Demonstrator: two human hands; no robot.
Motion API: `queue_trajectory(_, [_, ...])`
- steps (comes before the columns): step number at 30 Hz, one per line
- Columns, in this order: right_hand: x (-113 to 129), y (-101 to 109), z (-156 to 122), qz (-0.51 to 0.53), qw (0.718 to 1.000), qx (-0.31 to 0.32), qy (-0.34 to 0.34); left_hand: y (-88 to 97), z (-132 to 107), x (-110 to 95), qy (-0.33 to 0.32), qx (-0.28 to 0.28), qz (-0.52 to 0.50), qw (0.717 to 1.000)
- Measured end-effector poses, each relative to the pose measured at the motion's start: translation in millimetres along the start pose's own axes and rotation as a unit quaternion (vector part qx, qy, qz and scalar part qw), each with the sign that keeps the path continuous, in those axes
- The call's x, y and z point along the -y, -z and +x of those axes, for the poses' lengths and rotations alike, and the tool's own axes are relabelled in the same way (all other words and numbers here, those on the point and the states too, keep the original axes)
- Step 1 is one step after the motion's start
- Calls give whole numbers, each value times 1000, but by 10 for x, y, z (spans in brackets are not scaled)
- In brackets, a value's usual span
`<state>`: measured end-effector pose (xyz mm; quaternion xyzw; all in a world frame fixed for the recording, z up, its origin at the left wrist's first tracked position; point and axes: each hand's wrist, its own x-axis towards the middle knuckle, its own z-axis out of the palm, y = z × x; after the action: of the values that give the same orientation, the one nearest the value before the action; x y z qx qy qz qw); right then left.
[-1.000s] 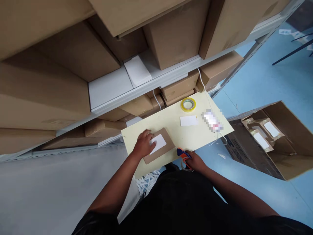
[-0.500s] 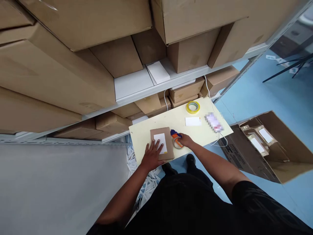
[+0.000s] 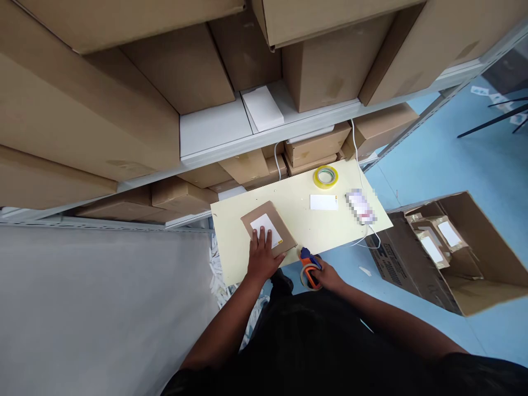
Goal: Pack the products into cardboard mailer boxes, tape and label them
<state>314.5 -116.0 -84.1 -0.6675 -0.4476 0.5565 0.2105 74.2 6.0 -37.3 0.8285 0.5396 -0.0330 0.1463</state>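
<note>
My left hand (image 3: 263,254) lies with outstretched fingers on a small cardboard parcel (image 3: 280,217), partly over the white label (image 3: 259,221) on its top. The parcel sits turned at an angle on the pale yellow table (image 3: 231,220), near its front edge. In my right hand (image 3: 329,275) is an orange and blue tape dispenser (image 3: 307,260) with a roll of tape, held just off the table's front edge by the parcel's right corner. My right fingers are wrapped round its handle.
A yellow tape roll (image 3: 325,177), a white label card (image 3: 324,202) and a blurred-out phone (image 3: 360,205) on a cable lie on the table. A large open carton (image 3: 437,302) with labelled parcels stands on the floor at right. Shelves (image 3: 214,135) of boxes rise behind.
The parcel has been turned at an angle under my left hand. My right hand has drawn the tape dispenser back toward my body, past the table's front edge.
</note>
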Motion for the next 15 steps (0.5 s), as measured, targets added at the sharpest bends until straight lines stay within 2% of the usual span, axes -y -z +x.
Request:
queue_trajectory(2, [14, -107, 23, 18, 1000, -7, -11, -11, -45, -76, 12, -3, -8, 1000])
queue_trajectory(4, [139, -84, 246, 0, 1000, -25, -17, 43, -79, -37, 16, 18, -5, 1000])
queue_trajectory(7, [434, 134, 779, -51, 998, -9, -27, 223, -53, 207, -11, 68, 29, 997])
queue_trajectory(9, [621, 288, 1114, -68, 997, 13, -34, 339, 18, 388, -27, 67, 57, 996])
queue_trajectory(11, [734, 373, 1308, -65, 997, 17, -36, 398, 105, 495, -8, 52, 75, 996])
queue_trajectory(13, [733, 372, 1288, -55, 998, 8, -40, 392, 183, 510, 24, 40, 77, 996])
queue_trajectory(15, [614, 297, 1053, -46, 998, -9, -41, 346, 239, 455, 49, 32, 72, 996])
